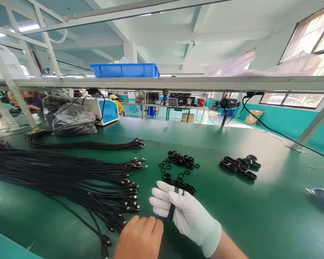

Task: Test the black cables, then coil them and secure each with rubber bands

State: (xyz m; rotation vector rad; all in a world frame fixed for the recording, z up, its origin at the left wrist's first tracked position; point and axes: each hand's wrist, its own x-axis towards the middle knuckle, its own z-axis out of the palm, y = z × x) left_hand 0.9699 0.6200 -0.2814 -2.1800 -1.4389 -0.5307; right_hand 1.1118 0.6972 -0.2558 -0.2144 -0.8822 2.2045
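A black cable lies folded in a narrow bundle across the palm of my right hand, which wears a white glove. The thumb presses on the bundle, while the other fingers stretch out to the left. My left hand, bare, is closed at the bundle's lower end, where a strand runs to it; its fingertips are hidden. Just beyond the glove are small black rings in loose piles. To the left, many long black cables lie side by side, their plug ends towards my hands.
Several coiled black cables sit at the right on the green table. Behind are a plastic-wrapped bundle, a white-and-blue machine and a fan. Overhead, a shelf carries a blue tray. A person sits far left.
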